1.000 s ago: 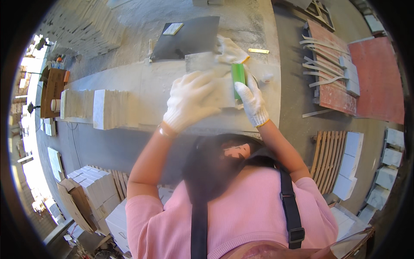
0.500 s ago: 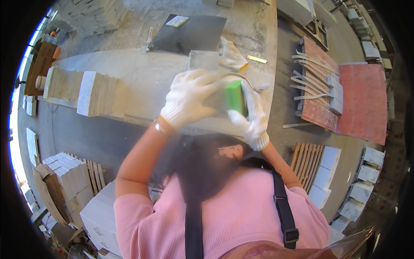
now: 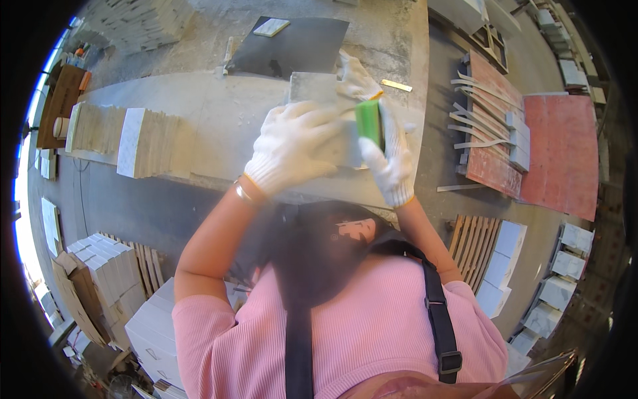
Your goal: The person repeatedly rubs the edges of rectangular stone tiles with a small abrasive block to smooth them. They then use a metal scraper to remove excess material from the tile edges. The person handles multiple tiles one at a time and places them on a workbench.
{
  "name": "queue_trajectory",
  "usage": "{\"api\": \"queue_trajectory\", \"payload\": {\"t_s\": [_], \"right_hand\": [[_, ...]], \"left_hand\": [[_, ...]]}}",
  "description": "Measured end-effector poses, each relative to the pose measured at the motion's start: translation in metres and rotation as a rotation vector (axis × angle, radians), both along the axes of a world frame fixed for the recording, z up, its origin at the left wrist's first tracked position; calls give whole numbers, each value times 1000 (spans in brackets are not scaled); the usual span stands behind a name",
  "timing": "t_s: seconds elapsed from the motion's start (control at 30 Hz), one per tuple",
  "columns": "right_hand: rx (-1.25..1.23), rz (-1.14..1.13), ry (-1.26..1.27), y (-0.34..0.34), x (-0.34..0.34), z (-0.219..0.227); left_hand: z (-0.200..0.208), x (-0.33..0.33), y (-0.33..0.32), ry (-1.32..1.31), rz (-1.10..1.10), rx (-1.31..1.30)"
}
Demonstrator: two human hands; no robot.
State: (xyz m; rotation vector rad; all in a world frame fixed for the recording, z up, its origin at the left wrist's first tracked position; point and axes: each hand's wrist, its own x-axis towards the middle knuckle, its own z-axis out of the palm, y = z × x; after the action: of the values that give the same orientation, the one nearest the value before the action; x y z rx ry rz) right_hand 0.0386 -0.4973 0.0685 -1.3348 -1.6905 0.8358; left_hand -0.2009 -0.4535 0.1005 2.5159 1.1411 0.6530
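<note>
Block: green, being grasped in the right hand, just right of upper centre in the frame.
Left hand: being held out, fingers spread, at upper centre; whether the grey tile is being touched cannot be told, the fingertips being blurred.
Glove: being seen lying just above the block.
Sheet: black, being topped by a small white tile.

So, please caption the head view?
White-gloved right hand holding a green rectangular block, white-gloved left hand spread nearby.
</note>
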Motion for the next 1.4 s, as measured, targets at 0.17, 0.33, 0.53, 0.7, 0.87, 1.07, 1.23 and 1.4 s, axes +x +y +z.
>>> {"api": "queue_trajectory", "payload": {"t_s": [0.17,0.33,0.53,0.7,0.87,1.07,1.23,1.4], "right_hand": [[-614,-301,843,27,12,-4],[-330,-184,556,-21,-15,14],[-368,-181,568,18,-27,15],[-154,-76,279,-20,-24,23],[-370,-142,553,9,-25,15],[-116,-19,253,-28,-15,14],[-334,-153,495,0,-16,-7],[-295,-53,477,-29,-14,4]], "left_hand": [[1,-1,0,-4,13,17],[0,1,0,-10,9,-12],[3,0,0,-7,15,13],[2,0,-1,-19,14,-26],[5,1,0,-8,-8,-21],[2,1,-2,0,23,-10],[1,1,0,17,6,32],[2,1,0,12,12,7]]}}
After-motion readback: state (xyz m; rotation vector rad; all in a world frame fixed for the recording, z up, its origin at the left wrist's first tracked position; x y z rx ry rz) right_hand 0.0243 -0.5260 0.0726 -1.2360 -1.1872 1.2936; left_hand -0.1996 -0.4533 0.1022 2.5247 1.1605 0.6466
